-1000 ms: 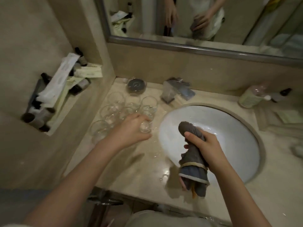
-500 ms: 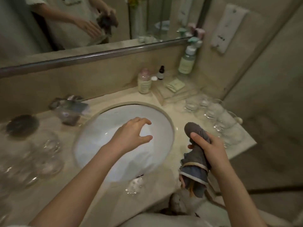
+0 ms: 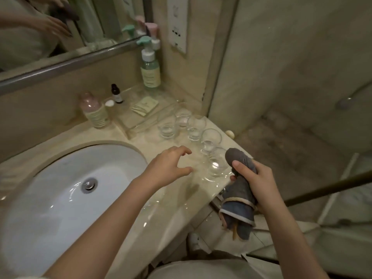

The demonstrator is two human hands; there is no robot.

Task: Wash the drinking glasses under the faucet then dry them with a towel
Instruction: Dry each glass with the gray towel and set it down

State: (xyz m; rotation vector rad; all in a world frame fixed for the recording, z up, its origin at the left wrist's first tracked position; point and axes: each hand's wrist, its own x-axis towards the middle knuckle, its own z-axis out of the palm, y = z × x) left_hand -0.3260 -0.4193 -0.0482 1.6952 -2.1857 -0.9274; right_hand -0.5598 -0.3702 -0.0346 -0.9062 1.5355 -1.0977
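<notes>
Glasses: five clear drinking glasses (image 3: 211, 140) upright on the table (image 3: 177, 200), right of the sink (image 3: 66, 190), in a loose row toward the corner wall.
Nearest glass (image 3: 217, 165): at the table's right edge, farthest from the corner, in a film of water, just left of the towel's top.
Left hand (image 3: 169, 168): above the wet table right of the sink, fingers (image 3: 184, 151) spread and loosely curved, holding nothing, close to the nearest glass but apart from it.
Right hand (image 3: 255, 179): off the table's right edge, fingers wrapped round a rolled grey-blue towel (image 3: 239, 198), thumb pressed on its upper part.
Towel: upright, lower end hanging below the table edge.
Behind the sink: pink-capped bottle (image 3: 94, 111), small dark dropper bottle (image 3: 116, 94), green pump bottle (image 3: 150, 69) in the corner, sachets (image 3: 145, 105) in a clear tray.
Mirror (image 3: 60, 27): above the backsplash, reflecting arms.
</notes>
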